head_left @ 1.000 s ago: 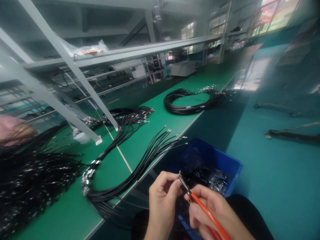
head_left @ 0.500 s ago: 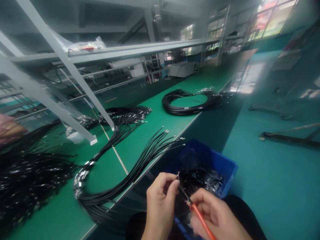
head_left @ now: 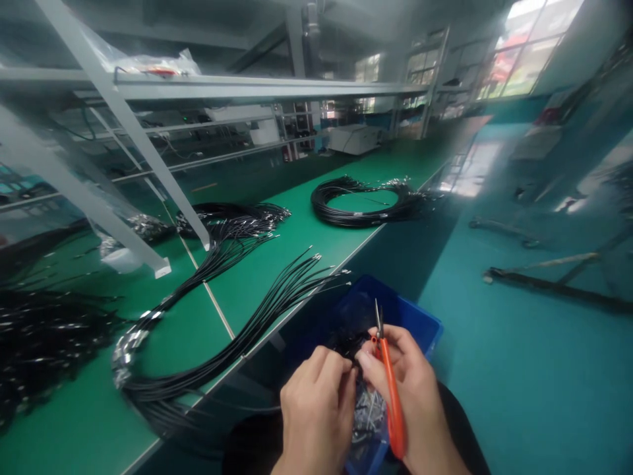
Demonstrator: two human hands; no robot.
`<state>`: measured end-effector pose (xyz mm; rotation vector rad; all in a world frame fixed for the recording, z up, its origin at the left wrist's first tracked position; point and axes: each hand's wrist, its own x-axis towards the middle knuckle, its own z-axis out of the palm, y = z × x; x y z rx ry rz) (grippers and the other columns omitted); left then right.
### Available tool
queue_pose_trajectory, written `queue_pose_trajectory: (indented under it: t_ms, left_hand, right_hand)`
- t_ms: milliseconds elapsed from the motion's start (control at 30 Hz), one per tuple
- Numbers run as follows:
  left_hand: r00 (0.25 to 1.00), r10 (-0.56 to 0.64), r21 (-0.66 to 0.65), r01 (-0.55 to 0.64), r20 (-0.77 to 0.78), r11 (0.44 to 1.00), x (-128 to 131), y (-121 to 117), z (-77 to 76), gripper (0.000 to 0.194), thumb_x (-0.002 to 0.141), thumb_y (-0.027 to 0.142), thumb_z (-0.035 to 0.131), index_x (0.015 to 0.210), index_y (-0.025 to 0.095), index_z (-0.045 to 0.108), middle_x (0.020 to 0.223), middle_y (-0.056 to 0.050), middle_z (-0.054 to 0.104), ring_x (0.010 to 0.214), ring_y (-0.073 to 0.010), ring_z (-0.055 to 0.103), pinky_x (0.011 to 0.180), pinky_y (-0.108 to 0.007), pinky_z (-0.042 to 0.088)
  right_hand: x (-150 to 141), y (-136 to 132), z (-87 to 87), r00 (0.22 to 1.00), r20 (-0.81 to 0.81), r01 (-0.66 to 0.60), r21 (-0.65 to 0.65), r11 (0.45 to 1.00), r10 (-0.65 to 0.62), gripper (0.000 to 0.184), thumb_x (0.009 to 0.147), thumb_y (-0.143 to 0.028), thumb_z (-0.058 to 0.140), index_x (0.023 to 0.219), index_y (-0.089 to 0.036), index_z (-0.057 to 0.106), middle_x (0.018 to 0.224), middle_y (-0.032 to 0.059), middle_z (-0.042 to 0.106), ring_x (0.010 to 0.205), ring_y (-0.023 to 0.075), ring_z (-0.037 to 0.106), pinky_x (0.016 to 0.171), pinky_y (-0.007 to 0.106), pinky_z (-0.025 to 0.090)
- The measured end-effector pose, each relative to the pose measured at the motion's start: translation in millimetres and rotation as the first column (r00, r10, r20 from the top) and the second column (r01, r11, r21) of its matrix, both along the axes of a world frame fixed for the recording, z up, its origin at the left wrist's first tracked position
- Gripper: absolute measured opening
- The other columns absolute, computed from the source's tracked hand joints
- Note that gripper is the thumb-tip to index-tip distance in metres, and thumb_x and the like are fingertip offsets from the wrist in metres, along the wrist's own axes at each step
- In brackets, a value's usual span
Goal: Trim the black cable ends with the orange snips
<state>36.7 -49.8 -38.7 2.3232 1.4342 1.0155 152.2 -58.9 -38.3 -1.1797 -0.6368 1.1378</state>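
Note:
My left hand (head_left: 316,402) is closed in a pinch above the blue bin, its fingertips close to those of my right hand. A thin black cable (head_left: 242,402) runs from the bundle on the bench towards it; the end between the fingers is mostly hidden. My right hand (head_left: 408,379) is closed round orange-handled snips (head_left: 392,396), whose narrow metal jaws point up and away, apart from the cable. Right thumb and forefinger meet near the left fingertips. Under both hands, the blue bin (head_left: 426,321) holds small clear and dark pieces.
A curved bundle of black cables (head_left: 212,373) lies along the edge of the green bench (head_left: 291,241). Behind it rests a coiled bundle (head_left: 341,216). More black cables (head_left: 44,349) are heaped at left. A slanted white shelf post (head_left: 148,138) stands on the bench.
The snips have swung from pointing at the cable end to pointing upward, clear of it. My right hand has come up beside my left. The view has turned slightly right.

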Motion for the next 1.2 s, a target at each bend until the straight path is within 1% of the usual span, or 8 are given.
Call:
queue_pose_trajectory:
  t_ms: [267,467,633,767,833,967,1067,1200]
  left_hand:
    - [0.999,0.042,-0.053,-0.041,0.028,0.998,-1.9,0.9,2.4,0.017,0.086,0.019,0.048,0.071,0.02,0.054,0.069,0.0,0.053,0.059,-0.0133,0.052,0.053,-0.022,0.035]
    - [0.998,0.047,-0.063,-0.045,0.039,0.997,-0.5,-1.4,2.7,0.018,0.086,0.019,0.048,0.07,0.02,0.055,0.069,-0.001,0.053,0.06,-0.014,0.051,0.052,-0.023,0.034]
    - [0.967,0.051,-0.256,0.015,0.248,0.967,-7.6,6.4,5.3,0.015,0.083,0.019,0.053,0.069,0.019,0.056,0.067,0.001,0.054,0.058,-0.0125,0.051,0.055,-0.022,0.037]
    - [0.898,0.087,-0.417,0.113,0.431,0.902,-21.9,17.8,9.1,0.012,0.08,0.024,0.058,0.07,0.017,0.059,0.066,0.001,0.056,0.063,-0.0139,0.05,0.059,-0.022,0.039]
    - [0.846,0.109,-0.472,0.18,0.522,0.863,-27.7,21.7,11.6,0.012,0.078,0.026,0.061,0.071,0.016,0.06,0.066,0.001,0.056,0.062,-0.0131,0.048,0.057,-0.022,0.038]
    - [0.751,0.159,-0.519,0.271,0.641,0.811,-32.9,24.6,15.8,0.013,0.074,0.027,0.066,0.07,0.015,0.063,0.062,0.002,0.054,0.058,-0.0105,0.043,0.054,-0.02,0.035]
    - [0.712,0.16,-0.521,0.323,0.684,0.79,-33.5,24.4,16.9,0.012,0.074,0.025,0.068,0.07,0.015,0.064,0.061,0.002,0.055,0.057,-0.0093,0.043,0.054,-0.019,0.035]
    - [0.691,0.126,-0.501,0.373,0.712,0.781,-33.1,23.2,17.3,0.009,0.075,0.023,0.067,0.072,0.015,0.065,0.066,0.002,0.059,0.063,-0.0102,0.048,0.06,-0.019,0.038]
  right_hand:
    - [-5.4,-0.1,-9.8,1.0,0.013,0.011,0.054,0.999,-0.012,0.035,0.066,-0.019,0.07,0.095,-0.022,0.05,0.075,-0.0006,0.066,0.073,0.018,0.065,0.069,0.029,0.055]
    - [-9.1,1.0,-10.0,0.986,0.152,0.065,0.054,0.996,-0.072,0.031,0.07,-0.022,0.065,0.096,-0.023,0.049,0.078,0.0002,0.066,0.074,0.0168,0.065,0.069,0.027,0.054]
    - [-11.1,-6.7,-16.2,0.942,0.328,0.06,0.048,0.997,-0.072,0.027,0.071,-0.024,0.063,0.095,-0.024,0.051,0.084,0.0019,0.067,0.076,0.0181,0.065,0.068,0.027,0.052]
    - [-2.5,-12.4,-13.9,0.97,0.22,-0.116,0.053,0.992,0.102,0.029,0.064,-0.018,0.068,0.091,-0.022,0.055,0.075,0.0011,0.068,0.072,0.0176,0.064,0.067,0.027,0.05]
    - [6.9,-12.8,-9.4,0.953,0.055,-0.299,0.016,0.954,0.298,0.029,0.061,-0.021,0.071,0.086,-0.021,0.056,0.07,0.0019,0.068,0.058,0.0146,0.06,0.053,0.023,0.045]
    - [25.9,-12.6,1.3,0.755,-0.17,-0.648,-0.047,0.761,0.633,0.035,0.061,-0.038,0.073,0.086,-0.018,0.06,0.073,0.0078,0.069,0.043,0.0097,0.046,0.042,0.022,0.033]
    - [31.7,-14.9,6.5,0.689,-0.213,-0.72,-0.095,0.687,0.693,0.032,0.065,-0.037,0.07,0.088,-0.017,0.06,0.075,0.0081,0.069,0.048,0.0104,0.045,0.047,0.023,0.032]
    - [27.4,-18.3,7.1,0.663,-0.26,-0.737,-0.063,0.673,0.702,0.023,0.076,-0.03,0.061,0.094,-0.016,0.054,0.075,0.0052,0.066,0.051,0.0093,0.041,0.053,0.024,0.033]
